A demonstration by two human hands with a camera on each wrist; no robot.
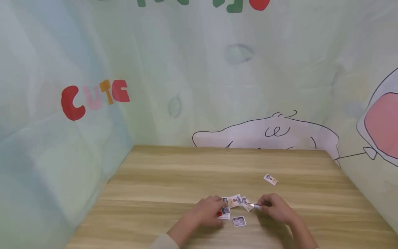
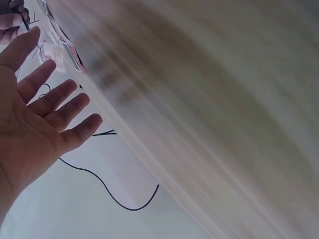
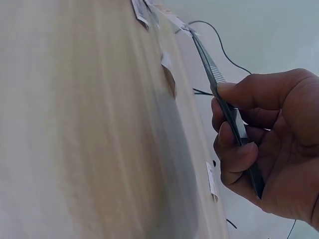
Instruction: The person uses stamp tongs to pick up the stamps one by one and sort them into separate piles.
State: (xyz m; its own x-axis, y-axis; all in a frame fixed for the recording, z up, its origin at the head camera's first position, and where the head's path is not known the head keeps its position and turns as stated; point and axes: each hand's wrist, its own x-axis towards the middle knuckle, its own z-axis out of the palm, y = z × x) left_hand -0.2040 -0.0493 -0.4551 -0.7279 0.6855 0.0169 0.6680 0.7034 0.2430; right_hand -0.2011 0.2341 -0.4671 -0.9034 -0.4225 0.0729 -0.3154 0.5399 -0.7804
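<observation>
My right hand [image 1: 276,208] grips metal tweezers [image 3: 214,74] between thumb and fingers, their tips pointing left. At the tips is a small printed paper piece [image 1: 234,200], its edge meeting them in the right wrist view. My left hand [image 1: 207,211] is over the left end of a small cluster of paper pieces [image 1: 225,208], fingers spread in the left wrist view. Its fingertips partly cover a piece with red print [image 1: 219,213]. Another piece [image 1: 247,204] lies under the tweezers in the head view, and a greyish square one [image 1: 239,221] sits nearer the front.
Farther back on the right, one more printed piece [image 1: 271,179] lies alone on the wooden tabletop [image 1: 174,169]. A pale printed cloth backdrop [image 1: 174,69] rises behind the table's back edge and along both sides.
</observation>
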